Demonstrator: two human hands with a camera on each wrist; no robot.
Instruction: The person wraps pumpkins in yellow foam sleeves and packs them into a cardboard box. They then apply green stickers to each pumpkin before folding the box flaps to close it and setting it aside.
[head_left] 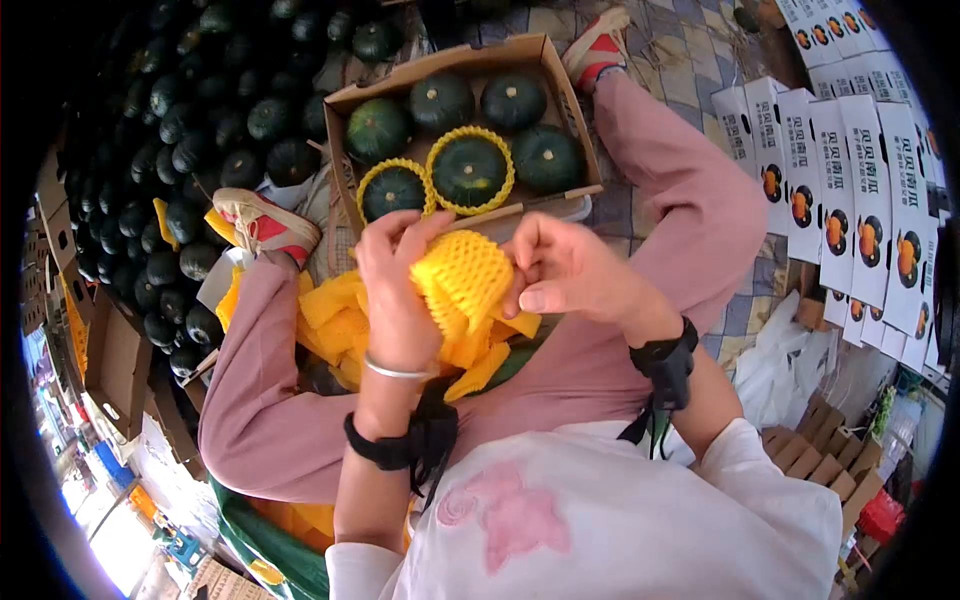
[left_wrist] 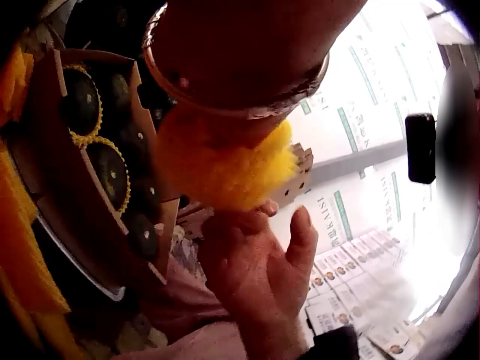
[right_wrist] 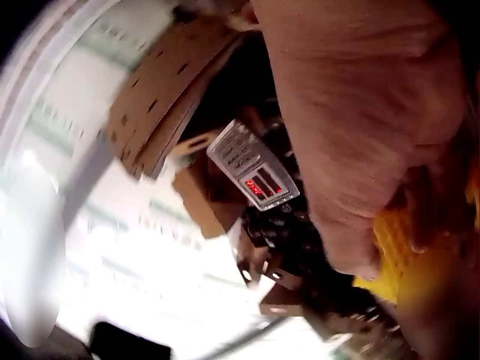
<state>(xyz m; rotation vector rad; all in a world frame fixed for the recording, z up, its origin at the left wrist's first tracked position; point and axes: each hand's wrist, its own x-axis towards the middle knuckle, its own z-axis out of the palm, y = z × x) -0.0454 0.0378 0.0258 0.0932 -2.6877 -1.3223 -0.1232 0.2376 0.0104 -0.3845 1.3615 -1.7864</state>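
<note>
A yellow foam net [head_left: 463, 280] is bunched in front of the open box, gripped by the left hand [head_left: 398, 290]. At its right edge, the right hand [head_left: 580, 275] pinches the net with thumb and fingers. The left wrist view shows the fluffy yellow net [left_wrist: 232, 165] beneath the bracelet, with the right hand [left_wrist: 259, 270] touching its lower side. In the right wrist view, part of the net [right_wrist: 394, 251] shows by the right hand [right_wrist: 360, 127]. Whether anything is inside the net cannot be seen.
A cardboard box [head_left: 592, 150] holds several dark green squashes, two ringed by yellow nets. More yellow nets [head_left: 335, 320] lie between the legs. A big pile of squashes [head_left: 180, 150] is at left, white printed cartons [head_left: 860, 190] at right. A scale [right_wrist: 253, 165] shows red digits.
</note>
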